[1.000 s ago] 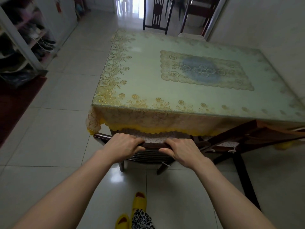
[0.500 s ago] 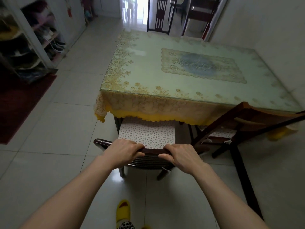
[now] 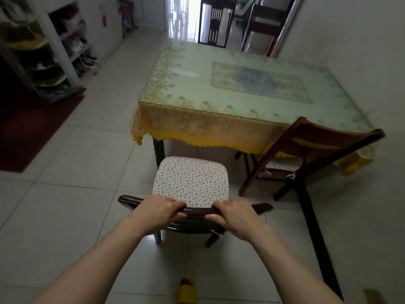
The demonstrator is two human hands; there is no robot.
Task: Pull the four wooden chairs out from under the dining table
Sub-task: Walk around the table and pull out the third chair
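A dark wooden chair (image 3: pixel 198 210) with a white patterned seat cushion stands in front of me, its whole seat out from under the dining table (image 3: pixel 236 88). My left hand (image 3: pixel 157 212) and my right hand (image 3: pixel 237 217) both grip its top rail, fingers curled over it. A second wooden chair (image 3: pixel 315 148) stands at the table's near right corner, its seat partly under the yellow tablecloth. A third chair (image 3: pixel 215 20) shows behind the table's far end.
A shelf unit (image 3: pixel 54 47) with shoes stands at the left wall, with a dark red mat (image 3: pixel 28 128) before it. A white wall runs along the right of the table. A doorway (image 3: pixel 186 14) opens at the back. A yellow slipper (image 3: pixel 186 290) shows below.
The chair I hold has slid back towards me, from mostly under the tablecloth to fully out. Both hands kept their grip on the top rail. I stepped back.
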